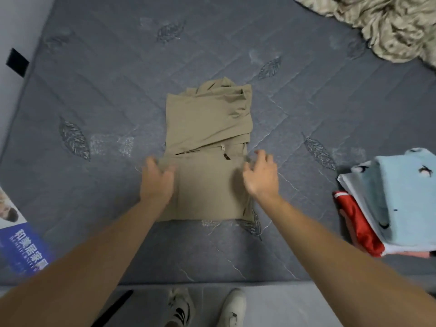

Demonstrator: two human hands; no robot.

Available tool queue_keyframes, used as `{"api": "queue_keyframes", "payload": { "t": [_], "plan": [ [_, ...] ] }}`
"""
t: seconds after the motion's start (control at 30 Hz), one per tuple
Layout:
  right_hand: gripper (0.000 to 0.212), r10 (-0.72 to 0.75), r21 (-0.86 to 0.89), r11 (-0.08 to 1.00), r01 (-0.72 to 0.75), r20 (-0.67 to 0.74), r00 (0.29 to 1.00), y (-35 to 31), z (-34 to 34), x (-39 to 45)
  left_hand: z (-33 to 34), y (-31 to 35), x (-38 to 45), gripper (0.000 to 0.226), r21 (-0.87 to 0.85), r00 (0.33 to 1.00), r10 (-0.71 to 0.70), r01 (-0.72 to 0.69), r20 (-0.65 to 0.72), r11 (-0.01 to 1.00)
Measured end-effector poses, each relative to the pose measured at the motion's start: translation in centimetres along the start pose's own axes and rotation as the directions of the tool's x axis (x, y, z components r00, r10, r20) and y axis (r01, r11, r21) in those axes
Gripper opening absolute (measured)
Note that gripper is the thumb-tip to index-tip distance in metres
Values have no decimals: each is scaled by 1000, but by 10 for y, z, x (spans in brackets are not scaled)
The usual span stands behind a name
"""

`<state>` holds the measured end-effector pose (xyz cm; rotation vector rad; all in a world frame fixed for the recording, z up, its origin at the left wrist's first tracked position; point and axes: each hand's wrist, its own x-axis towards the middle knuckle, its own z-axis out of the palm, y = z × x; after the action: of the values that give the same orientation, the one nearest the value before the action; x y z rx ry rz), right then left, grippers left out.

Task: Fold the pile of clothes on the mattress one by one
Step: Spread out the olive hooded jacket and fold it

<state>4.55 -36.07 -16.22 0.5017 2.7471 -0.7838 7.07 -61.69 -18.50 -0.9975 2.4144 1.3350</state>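
Head view: hands [157, 180] [260, 177] at garment [207, 128] edges.

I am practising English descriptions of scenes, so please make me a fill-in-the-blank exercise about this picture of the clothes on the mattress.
1. The khaki trousers lie partly folded on the grey ____.
2. The left hand and the right hand are at the two sides of the ____.
3. On top of the stack of folded clothes lies a light ____ garment.
4. A small ____ shows on the trousers between the two hands.

Missing words: mattress; trousers; blue; zipper
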Motion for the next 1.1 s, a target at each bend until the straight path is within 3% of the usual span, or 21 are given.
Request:
{"api": "queue_keyframes", "payload": {
  "t": [0.03, 0.07, 0.1, 0.17, 0.2, 0.27, 0.37, 0.53, 0.73, 0.93, 1.03, 1.1],
  "plan": [
    [50, -196, -131, 973, 191, -22, 980, 2, 10, -13, 1, -13, -7, 63, 247, 975, 224, -219, 9, 944],
    [57, -352, -188, 917, 352, 31, 935, 4, 21, -26, 3, -24, -16, 67, 390, 905, 413, -420, 104, 820],
    [65, -451, -190, 861, 472, 147, 880, 9, 30, -38, 5, -34, -25, 74, 462, 822, 505, -567, 262, 682],
    [90, -493, -201, 768, 608, 419, 762, 21, 52, -51, 12, -57, -29, 90, 542, 710, 454, -704, 538, 459],
    [103, -474, -247, 722, 646, 503, 723, 29, 62, -54, 16, -69, -27, 97, 573, 688, 394, -725, 609, 382],
    [120, -463, -335, 650, 683, 537, 705, 46, 74, -54, 20, -86, -21, 107, 605, 672, 362, -740, 646, 295],
    [119, -516, -352, 627, 695, 481, 709, 60, 78, -46, 20, -92, -10, 110, 591, 655, 411, -753, 634, 288],
    [93, -547, -345, 642, 685, 420, 724, 68, 77, -48, 13, -92, -16, 100, 570, 623, 469, -776, 626, 271],
    [77, -563, -329, 631, 703, 430, 706, 58, 65, -60, 1, -90, -35, 90, 607, 672, 398, -738, 624, 295],
    [63, -611, -382, 526, 760, 451, 650, 77, 50, -105, -4, -107, -80, 81, 561, 681, 369, -732, 633, 388],
    [63, -607, -359, 466, 809, 536, 587, 93, 36, -144, -12, -122, -125, 80, 513, 678, 291, -715, 675, 475],
    [62, -581, -350, 470, 811, 569, 582, 100, 23, -161, -18, -126, -145, 77, 487, 656, 222, -708, 721, 512]
  ]
}}
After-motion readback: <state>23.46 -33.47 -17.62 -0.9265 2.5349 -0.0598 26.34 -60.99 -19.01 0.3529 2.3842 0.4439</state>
